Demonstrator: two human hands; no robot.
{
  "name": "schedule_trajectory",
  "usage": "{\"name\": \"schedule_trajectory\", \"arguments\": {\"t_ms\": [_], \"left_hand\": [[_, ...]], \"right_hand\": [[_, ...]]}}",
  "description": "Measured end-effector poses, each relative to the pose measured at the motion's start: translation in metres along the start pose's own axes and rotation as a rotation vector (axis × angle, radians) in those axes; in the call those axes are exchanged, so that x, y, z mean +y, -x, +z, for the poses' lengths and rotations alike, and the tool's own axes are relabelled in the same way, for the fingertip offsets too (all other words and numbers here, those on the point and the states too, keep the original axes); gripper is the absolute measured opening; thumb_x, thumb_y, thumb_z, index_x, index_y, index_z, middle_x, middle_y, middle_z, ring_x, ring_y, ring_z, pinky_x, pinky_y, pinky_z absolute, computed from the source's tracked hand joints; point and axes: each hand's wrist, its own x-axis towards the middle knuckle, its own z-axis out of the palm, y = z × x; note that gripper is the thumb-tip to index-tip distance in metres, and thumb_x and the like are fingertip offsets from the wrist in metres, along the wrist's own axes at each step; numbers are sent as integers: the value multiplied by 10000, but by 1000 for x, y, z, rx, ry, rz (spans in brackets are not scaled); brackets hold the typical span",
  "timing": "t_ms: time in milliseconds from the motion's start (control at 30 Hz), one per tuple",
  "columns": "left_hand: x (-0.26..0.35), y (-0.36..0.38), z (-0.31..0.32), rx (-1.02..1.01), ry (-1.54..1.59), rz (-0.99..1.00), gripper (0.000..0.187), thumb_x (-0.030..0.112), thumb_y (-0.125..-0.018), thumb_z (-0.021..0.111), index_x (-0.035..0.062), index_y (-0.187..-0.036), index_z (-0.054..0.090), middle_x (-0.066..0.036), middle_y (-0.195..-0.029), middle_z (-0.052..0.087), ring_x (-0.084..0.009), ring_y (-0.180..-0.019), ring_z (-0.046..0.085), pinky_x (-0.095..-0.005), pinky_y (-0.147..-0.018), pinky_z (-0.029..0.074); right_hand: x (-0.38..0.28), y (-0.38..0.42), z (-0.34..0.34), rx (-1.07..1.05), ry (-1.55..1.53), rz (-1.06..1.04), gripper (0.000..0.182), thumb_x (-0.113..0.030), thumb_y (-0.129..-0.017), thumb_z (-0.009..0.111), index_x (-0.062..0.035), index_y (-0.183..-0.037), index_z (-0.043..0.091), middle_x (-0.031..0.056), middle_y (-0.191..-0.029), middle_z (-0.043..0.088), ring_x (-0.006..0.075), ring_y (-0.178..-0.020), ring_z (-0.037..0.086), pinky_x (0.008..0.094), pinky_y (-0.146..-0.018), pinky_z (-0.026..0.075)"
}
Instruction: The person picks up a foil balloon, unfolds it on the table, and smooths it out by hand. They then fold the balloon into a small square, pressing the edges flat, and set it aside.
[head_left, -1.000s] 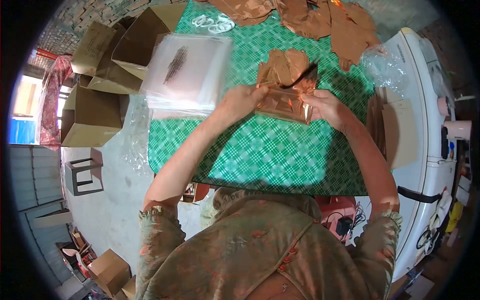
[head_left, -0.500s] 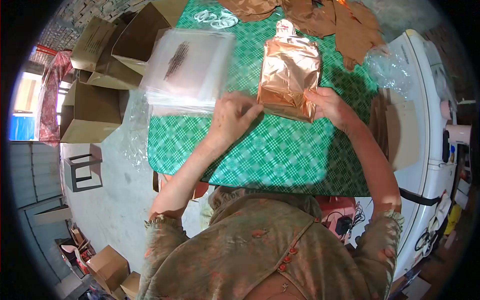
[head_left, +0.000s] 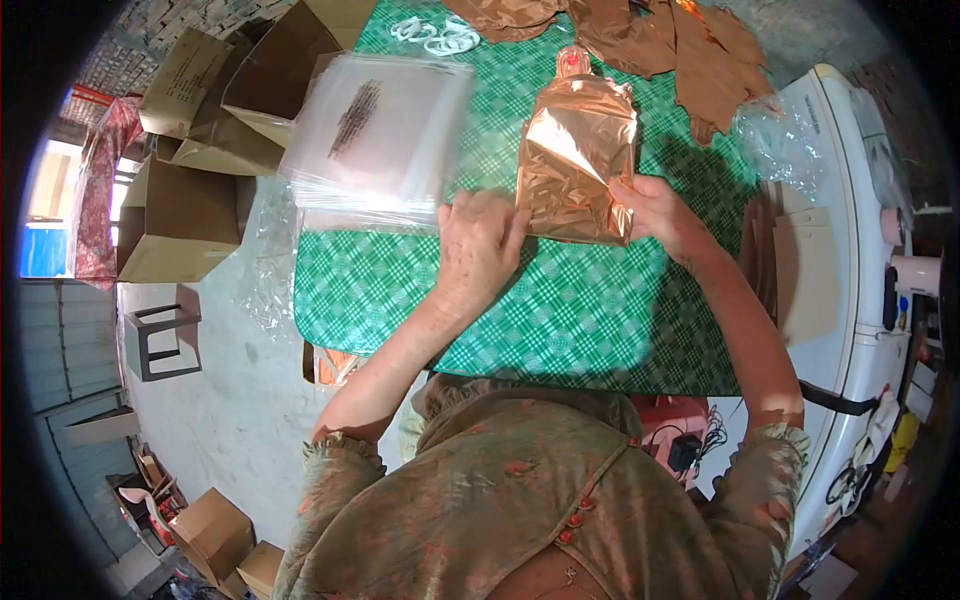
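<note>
A shiny copper-coloured foil piece (head_left: 575, 150) with a narrow neck at its far end lies on the green checked tablecloth (head_left: 480, 330). My right hand (head_left: 655, 212) pinches its right edge near the lower corner. At its lower left corner is my left hand (head_left: 480, 235), palm down, fingers bent and pressed together; the fingertips are partly hidden, so what they grip is unclear. Left of the foil, beside my left hand, lies a stack of clear plastic bags (head_left: 390, 140) with dark print on top.
Open cardboard boxes (head_left: 190, 215) stand left of the table. White rings (head_left: 440, 38) and brown foil pieces (head_left: 625, 40) lie along the far side. Crumpled clear plastic (head_left: 780, 135) is at the right, by a white appliance (head_left: 870, 230). A dark stool frame (head_left: 165, 340) stands on the floor.
My left hand has shifted slightly right, against the foil's lower left corner. The foil's surface and neck have changed shape a little. My right hand stays on the right edge.
</note>
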Motion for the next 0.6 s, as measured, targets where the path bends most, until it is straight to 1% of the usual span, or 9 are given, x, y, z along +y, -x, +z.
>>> {"name": "schedule_trajectory", "arguments": {"t_ms": [67, 167, 267, 367, 467, 533, 600], "left_hand": [[2, 1, 1, 7, 5, 5, 161, 147, -946, 757, 40, -859, 674, -110, -847, 629, -346, -840, 570, -473, -774, 440], [2, 3, 2, 15, 17, 19, 145, 86, -921, 754, 32, -872, 629, -131, -858, 614, -364, -855, 571, -483, -778, 443], [1, 4, 3, 21, 9, 63, 148, 39, -896, 746, 31, -900, 598, -153, -882, 593, -377, -851, 566, -490, -778, 448], [-1, 6, 9, 24, -39, 93, 163, 23, -884, 738, 30, -915, 578, -163, -891, 571, -381, -848, 560, -489, -779, 453], [-1, 6, 12, 22, -78, 115, 170, 25, -884, 733, 31, -911, 565, -160, -885, 558, -375, -847, 558, -491, -777, 456], [-1, 5, 13, 28, -83, 124, 175, 26, -886, 730, 33, -901, 556, -156, -881, 553, -370, -848, 558, -493, -775, 458], [-1, 4, 13, 25, -74, 129, 173, 36, -886, 734, 28, -925, 566, -159, -903, 554, -367, -836, 551, -496, -773, 457]], "right_hand": [[-2, 0, 1, 6, 32, -5, 493, -419, -1129, 531, -4, -1375, 635, 64, -1200, 747, 148, -987, 742, 332, -841, 601], [-7, 3, 6, 26, 35, -8, 470, -417, -1130, 533, -7, -1322, 659, 38, -1119, 753, 113, -916, 722, 301, -764, 579], [-11, 0, 4, 68, 197, 45, 438, -412, -1127, 543, -15, -1253, 678, 6, -1020, 743, 81, -849, 690, 272, -703, 548], [-17, 5, 10, 61, 76, 17, 410, -403, -1122, 553, -24, -1203, 688, -11, -963, 725, 64, -818, 670, 256, -672, 527], [-3, -5, 8, 82, 57, -43, 418, -363, -1105, 566, 32, -1173, 686, 50, -956, 743, 137, -775, 716, 312, -668, 600], [-11, -4, 11, 114, 115, -21, 420, -362, -1102, 566, 36, -1161, 687, 52, -947, 739, 139, -777, 715, 317, -659, 599], [-11, -5, 12, 128, 165, -13, 418, -356, -1100, 565, 40, -1150, 687, 54, -941, 735, 141, -776, 714, 322, -651, 598]]}}
